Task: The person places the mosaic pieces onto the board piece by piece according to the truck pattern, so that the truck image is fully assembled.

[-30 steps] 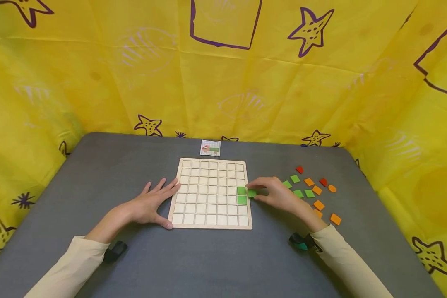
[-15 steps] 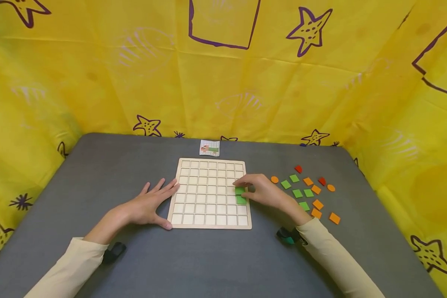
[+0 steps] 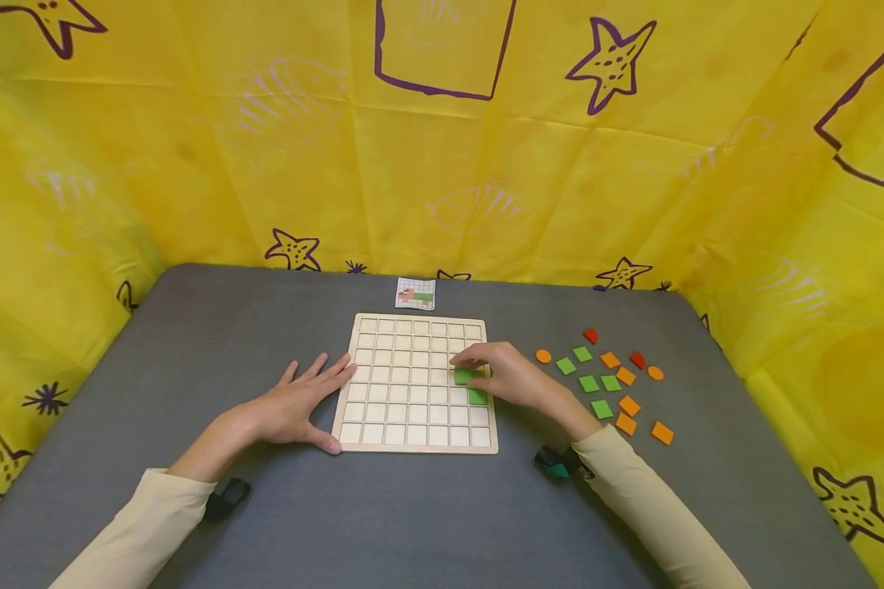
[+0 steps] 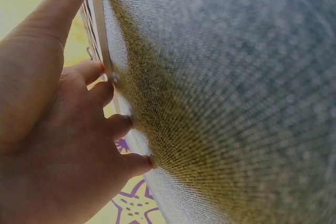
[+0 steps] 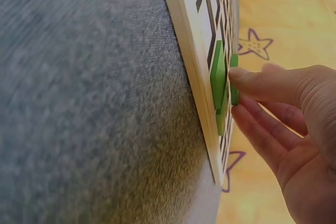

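Green square tile (image 5: 234,95) sits between the thumb and fingers of the right grip (image 3: 511,378), which is clamped on it, the digits closed around its edges. It is over the right part of the wooden grid board (image 3: 408,442), in the second column from the right side; whether it touches the board cannot be told. Just beneath this grip, two laid green tiles (image 3: 478,397) occupy cells of the rightmost column, one nearer the person than the other and partly hidden by the digits.

The left grip (image 3: 290,409) has its fingers spread apart, with the index fingertip and thumb at the left edge of the board, which lies to its right, between the two grips.

To the right of the right grip, loose on the tabletop (image 3: 412,523), are five green squares (image 3: 588,384), five orange squares (image 3: 629,406), two orange round pieces (image 3: 543,357) and two red pieces (image 3: 591,336) with a curved edge. The nearest to that grip is one of the orange rounds. Farther away and left of the right grip, beyond the board, lies a small picture card (image 3: 416,294). Beyond both grips hangs a yellow cloth (image 3: 486,147) with purple-outlined starfish.
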Demonstrator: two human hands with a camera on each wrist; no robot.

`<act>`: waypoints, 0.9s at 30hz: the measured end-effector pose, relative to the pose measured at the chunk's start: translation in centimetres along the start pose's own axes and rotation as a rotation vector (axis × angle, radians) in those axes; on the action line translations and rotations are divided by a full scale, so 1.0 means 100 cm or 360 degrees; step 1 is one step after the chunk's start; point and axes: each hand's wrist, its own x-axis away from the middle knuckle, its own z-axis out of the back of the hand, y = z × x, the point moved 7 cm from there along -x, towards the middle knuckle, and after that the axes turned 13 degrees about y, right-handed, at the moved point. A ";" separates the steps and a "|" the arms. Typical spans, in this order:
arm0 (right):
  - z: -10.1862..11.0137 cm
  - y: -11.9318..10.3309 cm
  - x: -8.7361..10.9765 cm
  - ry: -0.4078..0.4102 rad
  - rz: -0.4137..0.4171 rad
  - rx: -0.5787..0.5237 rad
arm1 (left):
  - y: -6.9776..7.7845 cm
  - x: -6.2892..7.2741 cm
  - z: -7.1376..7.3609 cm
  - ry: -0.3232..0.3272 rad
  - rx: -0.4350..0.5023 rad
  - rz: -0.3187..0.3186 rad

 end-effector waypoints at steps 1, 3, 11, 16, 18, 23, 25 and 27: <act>-0.001 0.000 -0.001 -0.0003 0.0001 -0.0004 | 0.000 0.000 0.000 0.0001 0.0000 -0.0001; -0.002 -0.001 -0.002 -0.0009 0.0003 -0.0006 | 0.000 0.000 0.000 0.0007 -0.0003 -0.0005; -0.001 0.001 -0.005 0.0005 -0.0012 0.0011 | -0.002 -0.001 -0.002 0.0013 -0.0020 -0.0007; -0.004 0.003 -0.006 -0.0023 -0.0023 0.0022 | -0.002 -0.001 -0.002 0.0015 -0.0011 -0.0007; -0.005 0.004 -0.006 -0.0040 -0.0033 0.0033 | -0.002 0.000 -0.002 0.0014 -0.0008 -0.0008; -0.007 0.004 -0.006 -0.0061 -0.0066 0.0034 | -0.003 -0.001 -0.003 0.0012 -0.0003 0.0005; -0.007 0.004 -0.007 -0.0064 -0.0071 0.0029 | -0.003 -0.001 -0.003 0.0014 -0.0003 0.0008; -0.007 0.004 -0.007 -0.0065 -0.0070 0.0028 | -0.004 -0.001 -0.003 0.0019 -0.0004 0.0007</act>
